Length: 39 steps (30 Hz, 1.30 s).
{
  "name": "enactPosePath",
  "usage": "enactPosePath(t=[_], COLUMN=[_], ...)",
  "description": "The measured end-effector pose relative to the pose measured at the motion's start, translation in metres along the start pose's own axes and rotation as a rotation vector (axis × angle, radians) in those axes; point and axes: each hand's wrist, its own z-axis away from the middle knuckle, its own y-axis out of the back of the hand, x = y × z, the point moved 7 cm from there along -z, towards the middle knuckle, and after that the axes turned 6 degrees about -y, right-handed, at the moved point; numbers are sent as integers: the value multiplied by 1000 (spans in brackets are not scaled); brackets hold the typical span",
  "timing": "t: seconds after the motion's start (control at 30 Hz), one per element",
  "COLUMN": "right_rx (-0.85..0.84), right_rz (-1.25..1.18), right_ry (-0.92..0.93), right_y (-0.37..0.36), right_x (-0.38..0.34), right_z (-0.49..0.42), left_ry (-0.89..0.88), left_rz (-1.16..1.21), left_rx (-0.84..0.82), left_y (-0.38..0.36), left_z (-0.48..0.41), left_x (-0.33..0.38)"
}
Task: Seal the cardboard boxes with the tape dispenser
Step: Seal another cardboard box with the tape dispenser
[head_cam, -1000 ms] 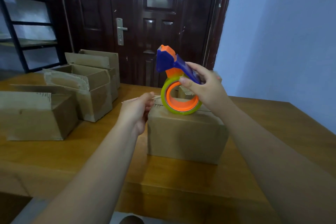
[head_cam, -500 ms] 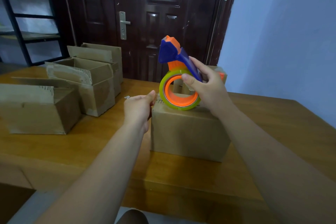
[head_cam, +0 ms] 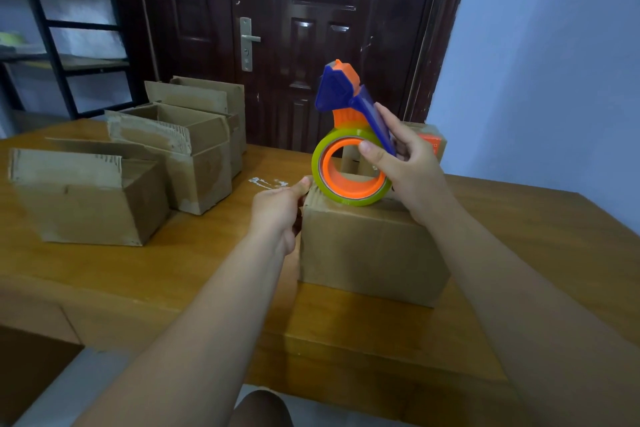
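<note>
Orange-and-blue plastic tape dispenser (head_cam: 349, 149), gripped by the right hand (head_cam: 408, 170), sat atop the closed brown cardboard box (head_cam: 374, 246) whose 9 o'clock edge the left hand (head_cam: 277, 211) clutched; sealing looked barely begun, with open cardboard boxes (head_cam: 194, 163) at 10 o'clock untaped

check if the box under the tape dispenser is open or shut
Shut: the box has its top flat, the tape dispenser resting on it; the open boxes at left have flaps up.

Blue-and-orange tape dispenser (head_cam: 349, 135), brown box (head_cam: 372, 246)
</note>
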Motion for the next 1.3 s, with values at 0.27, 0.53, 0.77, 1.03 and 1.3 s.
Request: enactPosePath(t=[0.27, 0.53, 0.77, 1.03, 1.3], right_rx=[-13, -21, -20, -34, -29], right_rz=[21, 14, -36, -39, -52], right_ry=[-5, -4, -10, -7, -18], right_y=[-1, -1, 0, -2, 1], right_x=[1, 0, 2, 3, 4], right_z=[1, 2, 1, 0, 2], left_ry=[95, 110, 67, 178, -502], left_rz=[100, 68, -74, -131, -168], left_rx=[-22, -40, -61, -56, -7], left_y=[1, 0, 1, 3, 5], left_z=[-1, -4, -3, 9, 30], left_x=[-7, -12, -9, -26, -7])
